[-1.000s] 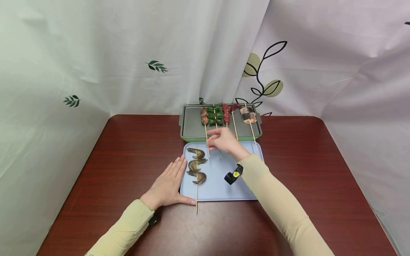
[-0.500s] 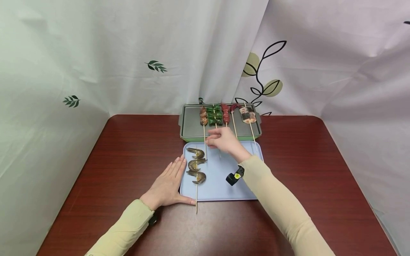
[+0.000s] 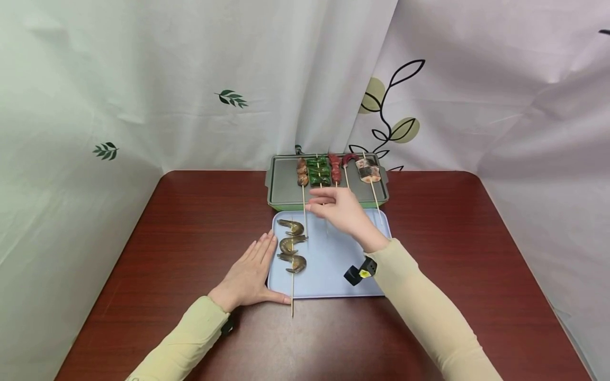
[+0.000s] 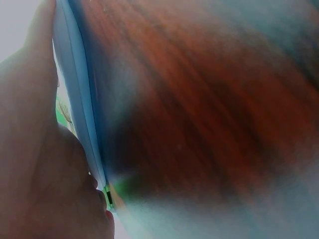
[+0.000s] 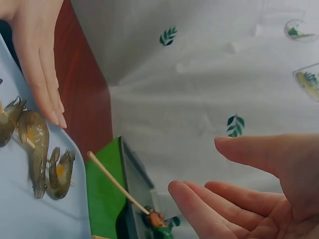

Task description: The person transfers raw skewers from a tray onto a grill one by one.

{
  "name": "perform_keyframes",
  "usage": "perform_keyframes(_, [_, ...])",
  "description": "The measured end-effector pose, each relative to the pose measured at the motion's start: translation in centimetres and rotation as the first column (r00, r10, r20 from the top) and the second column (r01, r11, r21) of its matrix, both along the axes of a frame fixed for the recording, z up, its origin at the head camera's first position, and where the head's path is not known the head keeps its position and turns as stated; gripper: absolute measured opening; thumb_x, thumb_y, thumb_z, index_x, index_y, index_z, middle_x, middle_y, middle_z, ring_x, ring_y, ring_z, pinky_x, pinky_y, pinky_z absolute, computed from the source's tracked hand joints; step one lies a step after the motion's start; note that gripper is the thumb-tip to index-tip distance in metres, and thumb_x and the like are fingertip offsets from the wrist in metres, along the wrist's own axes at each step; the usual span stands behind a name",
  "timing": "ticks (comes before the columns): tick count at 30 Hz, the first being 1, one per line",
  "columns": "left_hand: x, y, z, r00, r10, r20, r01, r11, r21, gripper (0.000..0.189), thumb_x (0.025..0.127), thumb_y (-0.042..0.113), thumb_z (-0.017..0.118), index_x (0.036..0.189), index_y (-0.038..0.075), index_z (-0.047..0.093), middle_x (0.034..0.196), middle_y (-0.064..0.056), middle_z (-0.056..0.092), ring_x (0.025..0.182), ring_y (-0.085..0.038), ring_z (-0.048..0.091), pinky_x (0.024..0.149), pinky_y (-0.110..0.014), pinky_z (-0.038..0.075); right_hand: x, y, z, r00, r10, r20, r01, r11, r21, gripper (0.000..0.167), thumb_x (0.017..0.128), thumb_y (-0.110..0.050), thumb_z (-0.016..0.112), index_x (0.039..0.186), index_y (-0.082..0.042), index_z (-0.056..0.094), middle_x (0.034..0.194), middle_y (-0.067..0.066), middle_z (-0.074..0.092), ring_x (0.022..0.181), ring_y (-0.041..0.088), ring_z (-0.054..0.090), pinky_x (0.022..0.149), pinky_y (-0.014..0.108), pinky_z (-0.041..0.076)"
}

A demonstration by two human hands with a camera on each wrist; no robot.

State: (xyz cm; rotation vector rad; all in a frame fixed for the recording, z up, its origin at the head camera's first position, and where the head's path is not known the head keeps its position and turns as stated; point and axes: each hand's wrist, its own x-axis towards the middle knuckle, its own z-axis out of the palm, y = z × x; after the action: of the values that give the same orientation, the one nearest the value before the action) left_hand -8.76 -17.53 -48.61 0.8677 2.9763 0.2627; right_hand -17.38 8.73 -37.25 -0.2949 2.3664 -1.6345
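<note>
My left hand (image 3: 248,280) lies with straight fingers along the left edge of the light blue tray (image 3: 333,272), thumb at its front corner. On that tray is a shrimp skewer (image 3: 299,263), its stick reaching past the front edge. Over the tray's back edge, my right hand (image 3: 339,209) has thumb and fingers apart and holds nothing, as the right wrist view also shows. Just left of its fingertips is the stick of a brown meat skewer (image 3: 302,179), whose meat lies on the grey grill pan (image 3: 284,186). Beside it lies a green pepper skewer (image 3: 319,180), its stick partly behind my hand.
Farther right on the pan are a red meat skewer (image 3: 335,172), a dark red curled piece on a stick (image 3: 349,159) and a fish skewer (image 3: 369,173) whose stick overhangs the tray. White curtains (image 3: 190,79) stand behind the brown table (image 3: 200,217).
The brown meat skewer's stick has swung slightly left, and the right hand has let go of it. The right hand and forearm have shifted a little to the right. The left hand stays put.
</note>
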Motion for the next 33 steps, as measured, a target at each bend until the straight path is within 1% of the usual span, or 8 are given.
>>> perform_keyframes(3, [-0.1,-0.1,-0.2,1.0,0.0,0.0,0.0,1.0,-0.001,0.146,0.064,0.099,0.052,0.158,-0.009,0.021,0.166,-0.025,0.014,0.152,-0.036,0.015,0.122,-0.046,0.018,0.6,0.4,0.4,0.999,0.009,-0.033,-0.008,1.0,0.016,0.046,0.094,-0.026,0.076,0.136,-0.01,0.066,0.116,0.003,0.073,0.102,0.016,0.07,0.086,0.039,0.058])
perform_keyframes(7, [-0.1,0.0,0.0,1.0,0.007,0.016,-0.006,1.0,-0.027,0.147,0.063,0.099,0.051,0.158,-0.008,0.02,0.166,-0.024,0.012,0.153,-0.034,0.013,0.123,-0.045,0.016,1.4,0.8,0.8,0.998,0.025,-0.061,-0.023,0.999,0.029,0.044,0.094,-0.027,0.076,0.135,-0.011,0.067,0.116,0.003,0.073,0.105,0.017,0.07,0.087,0.04,0.057])
perform_keyframes(11, [-0.1,0.0,0.4,1.0,0.011,0.028,-0.01,0.999,-0.04,0.147,0.063,0.099,0.052,0.158,-0.008,0.019,0.166,-0.023,0.012,0.153,-0.034,0.012,0.123,-0.045,0.015,2.0,1.1,0.9,0.996,0.039,-0.076,-0.037,0.999,0.036,0.043,0.094,-0.026,0.076,0.134,-0.01,0.067,0.115,0.003,0.074,0.104,0.017,0.07,0.088,0.039,0.057])
perform_keyframes(16, [-0.1,0.1,0.6,0.999,0.009,0.031,-0.007,0.999,-0.047,0.146,0.063,0.099,0.05,0.158,-0.008,0.02,0.166,-0.023,0.012,0.153,-0.034,0.012,0.123,-0.044,0.015,2.7,1.5,0.8,0.996,0.052,-0.076,-0.051,0.998,0.025,0.043,0.094,-0.027,0.076,0.132,-0.01,0.068,0.112,0.003,0.074,0.1,0.016,0.071,0.084,0.039,0.058])
perform_keyframes(26, [0.0,0.1,0.6,0.999,0.005,0.032,-0.004,0.999,-0.044,0.147,0.063,0.099,0.051,0.158,-0.009,0.019,0.166,-0.024,0.012,0.153,-0.034,0.012,0.123,-0.044,0.015,4.5,1.9,0.1,0.995,0.074,-0.066,-0.073,0.997,0.011,0.039,0.094,-0.022,0.075,0.13,-0.007,0.069,0.109,0.003,0.075,0.099,0.017,0.072,0.086,0.038,0.058])
perform_keyframes(33, [0.0,0.1,0.5,1.0,0.003,0.028,-0.002,0.999,-0.044,0.146,0.064,0.098,0.053,0.158,-0.009,0.019,0.166,-0.024,0.012,0.153,-0.034,0.012,0.123,-0.044,0.015,5.7,2.2,-0.9,0.996,0.076,-0.041,-0.077,0.997,-0.011,0.04,0.094,-0.02,0.075,0.13,-0.004,0.069,0.111,0.006,0.075,0.1,0.019,0.072,0.089,0.037,0.057])
